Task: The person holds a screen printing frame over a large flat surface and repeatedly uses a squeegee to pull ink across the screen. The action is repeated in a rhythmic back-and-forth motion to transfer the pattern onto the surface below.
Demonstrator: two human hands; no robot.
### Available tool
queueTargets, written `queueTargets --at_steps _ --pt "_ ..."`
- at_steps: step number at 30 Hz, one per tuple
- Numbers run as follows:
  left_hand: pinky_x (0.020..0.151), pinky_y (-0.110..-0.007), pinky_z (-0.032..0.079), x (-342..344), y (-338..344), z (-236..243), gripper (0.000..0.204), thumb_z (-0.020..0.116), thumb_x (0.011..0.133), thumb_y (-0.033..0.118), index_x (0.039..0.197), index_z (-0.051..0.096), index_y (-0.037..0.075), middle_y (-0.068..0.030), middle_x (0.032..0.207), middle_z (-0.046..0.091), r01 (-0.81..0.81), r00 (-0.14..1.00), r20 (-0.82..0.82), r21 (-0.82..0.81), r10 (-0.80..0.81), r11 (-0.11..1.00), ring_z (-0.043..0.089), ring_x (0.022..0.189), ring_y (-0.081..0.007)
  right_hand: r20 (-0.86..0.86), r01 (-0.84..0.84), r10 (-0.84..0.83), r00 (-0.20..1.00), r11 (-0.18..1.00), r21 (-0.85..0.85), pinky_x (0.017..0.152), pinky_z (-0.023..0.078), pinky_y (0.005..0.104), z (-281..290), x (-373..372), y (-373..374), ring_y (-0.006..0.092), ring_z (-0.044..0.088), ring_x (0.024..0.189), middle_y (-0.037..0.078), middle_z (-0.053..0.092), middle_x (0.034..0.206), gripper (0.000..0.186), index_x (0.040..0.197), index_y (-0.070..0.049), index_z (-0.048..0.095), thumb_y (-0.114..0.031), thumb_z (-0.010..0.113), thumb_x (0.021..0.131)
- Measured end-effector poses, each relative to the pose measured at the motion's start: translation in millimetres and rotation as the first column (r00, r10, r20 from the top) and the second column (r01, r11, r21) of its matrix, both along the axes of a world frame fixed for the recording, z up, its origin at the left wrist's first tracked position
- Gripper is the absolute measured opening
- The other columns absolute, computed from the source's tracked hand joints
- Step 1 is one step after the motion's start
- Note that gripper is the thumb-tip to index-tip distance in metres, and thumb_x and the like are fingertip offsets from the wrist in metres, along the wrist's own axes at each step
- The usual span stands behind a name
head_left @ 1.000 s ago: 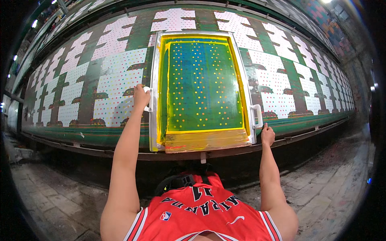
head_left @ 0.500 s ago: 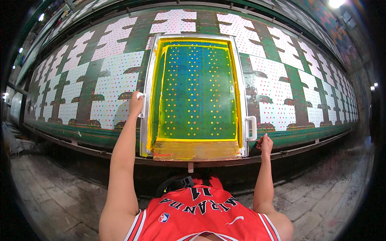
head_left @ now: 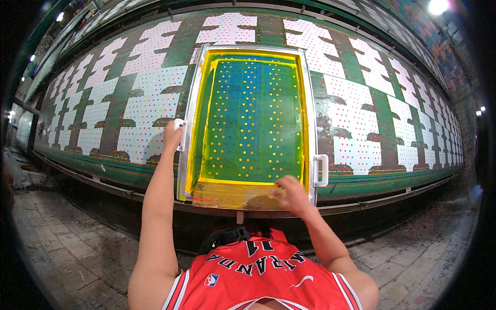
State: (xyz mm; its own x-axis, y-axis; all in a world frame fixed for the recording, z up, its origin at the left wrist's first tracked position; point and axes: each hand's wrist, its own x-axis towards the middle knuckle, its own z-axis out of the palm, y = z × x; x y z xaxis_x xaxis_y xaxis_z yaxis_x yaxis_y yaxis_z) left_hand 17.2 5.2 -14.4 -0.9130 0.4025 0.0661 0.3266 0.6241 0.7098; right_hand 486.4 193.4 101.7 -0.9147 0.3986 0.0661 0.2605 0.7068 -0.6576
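A screen-printing frame (head_left: 309, 103) of pale metal lies over the table before me, its mesh (head_left: 263, 134) green and blue with rows of yellow and orange dots and a yellow border. My left hand (head_left: 172, 135) is closed around the white handle (head_left: 179, 124) on the frame's left side. Above the frame's near right corner hovers my right hand (head_left: 293, 195), fingers loosely bent and apart, with nothing visible in them. Just below those fingers runs a stained yellow-brown strip (head_left: 227, 195) along the frame's near end. The white right handle (head_left: 321, 170) stands free of any hand.
Dotted white pieces (head_left: 356, 154) lie in rows on the long green table (head_left: 155, 178), to both sides of the frame and beyond it. A rail (head_left: 372, 200) follows the table's near edge. Paved floor (head_left: 67, 237) shows below.
My right hand has moved left and inward, from beside the right handle to over the frame's near end. My left hand keeps its hold, and the frame looks unmoved on the table.
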Motion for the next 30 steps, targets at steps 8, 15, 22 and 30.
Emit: queueTargets --at_steps 8,15,22,30 --pt "0.082 -0.047 0.05 -0.9 -4.7 -6.9 0.026 0.066 0.086 0.014 0.107 0.062 0.0 -0.0222 0.097 0.07 0.041 0.998 0.038 0.081 -0.044 0.996 0.068 0.094 -0.0389 0.359 -0.446 0.364 0.859 0.878 0.176 0.098 0.046 0.0468 0.6 -18.2 -58.4 0.0369 0.052 0.119 0.015 0.053 0.124 0.07 0.132 -0.008 0.053 -0.024 0.083 0.07" --pt "0.084 -0.051 0.05 0.8 -3.5 -9.5 0.04 0.062 0.088 0.014 0.128 0.058 0.009 -0.0238 0.107 0.07 0.022 1.0 -0.006 0.027 -0.022 0.999 0.067 0.1 -0.0426 0.223 -0.278 0.215 0.951 0.91 0.306 0.09 0.051 0.0451 -9.3 -31.0 -63.7 0.0338 0.062 0.107 0.015 0.063 0.11 0.053 0.118 -0.006 0.06 -0.008 0.071 0.067" --pt "0.084 -0.052 0.05 2.1 -4.6 -6.8 0.053 0.059 0.09 0.013 0.141 0.052 0.023 -0.0234 0.109 0.071 0.091 0.995 -0.04 0.068 -0.089 0.993 0.067 0.099 -0.0433 0.321 -0.16 0.05 0.946 0.931 0.327 0.078 0.056 0.0463 -1.6 -73.0 -78.4 0.0325 0.07 0.089 0.013 0.07 0.091 0.018 0.09 -0.006 0.065 -0.013 0.067 0.074" --pt "0.079 -0.052 0.05 6.0 -4.3 1.8 0.051 0.057 0.09 0.011 0.14 0.053 0.022 -0.0243 0.106 0.071 0.072 0.994 0.082 0.01 -0.072 0.997 0.067 0.096 -0.0433 0.485 -0.185 0.024 0.874 0.94 0.287 0.069 0.057 0.0471 6.1 -62.7 -86.5 0.0363 0.071 0.078 0.013 0.071 0.089 0.019 0.087 -0.005 0.066 -0.017 0.069 0.072"
